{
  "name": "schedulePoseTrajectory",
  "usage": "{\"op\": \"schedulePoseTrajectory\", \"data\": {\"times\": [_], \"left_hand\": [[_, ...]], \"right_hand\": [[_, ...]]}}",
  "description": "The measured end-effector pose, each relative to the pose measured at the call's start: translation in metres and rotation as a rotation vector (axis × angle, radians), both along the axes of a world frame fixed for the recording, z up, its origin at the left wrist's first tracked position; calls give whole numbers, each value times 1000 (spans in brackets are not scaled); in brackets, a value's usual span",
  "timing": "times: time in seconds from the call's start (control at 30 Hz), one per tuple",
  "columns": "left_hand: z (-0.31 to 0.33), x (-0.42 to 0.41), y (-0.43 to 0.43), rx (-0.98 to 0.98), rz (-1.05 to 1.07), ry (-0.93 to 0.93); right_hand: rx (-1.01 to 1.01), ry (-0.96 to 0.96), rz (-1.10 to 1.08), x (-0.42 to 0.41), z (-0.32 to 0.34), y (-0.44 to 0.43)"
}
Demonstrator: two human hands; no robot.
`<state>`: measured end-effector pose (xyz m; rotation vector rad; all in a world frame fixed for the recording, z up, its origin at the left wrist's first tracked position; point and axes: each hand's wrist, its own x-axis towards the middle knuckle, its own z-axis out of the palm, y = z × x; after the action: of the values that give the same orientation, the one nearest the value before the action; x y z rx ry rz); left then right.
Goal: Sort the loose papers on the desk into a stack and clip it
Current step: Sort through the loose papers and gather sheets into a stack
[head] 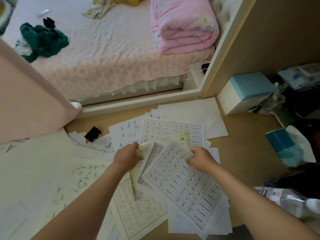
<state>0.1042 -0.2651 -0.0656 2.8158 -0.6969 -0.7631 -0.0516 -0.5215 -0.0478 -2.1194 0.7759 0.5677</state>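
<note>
Loose papers (pixel 52 170) are spread over the desk (pixel 245 153) from its left edge to the middle. A black clip (pixel 92 134) lies among them near the far edge, left of and beyond the left hand (pixel 127 155). A few sheets (pixel 170 153) are held between the hands. Their left edge is pinched by the left hand, and their right edge is gripped by the curled right hand (pixel 200 157). A bottle (pixel 284 200) lies at the right edge.
</note>
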Motion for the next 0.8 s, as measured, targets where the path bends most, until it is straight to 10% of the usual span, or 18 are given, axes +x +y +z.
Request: {"op": "schedulePoseTrajectory", "data": {"times": [0.23,0.5,0.67,0.8], "left_hand": [[21,-23,18,-608,859,385],[33,-50,34,-360,587,656],[36,-28,40,-412,571,482],[37,-18,34,-484,619,793]], "right_hand": [[414,-100,-755,-13,-2,-26],[205,-130,-854,7,-14,41],[178,-157,-673,24,-1,77],[139,-168,-688,32,2,91]]}}
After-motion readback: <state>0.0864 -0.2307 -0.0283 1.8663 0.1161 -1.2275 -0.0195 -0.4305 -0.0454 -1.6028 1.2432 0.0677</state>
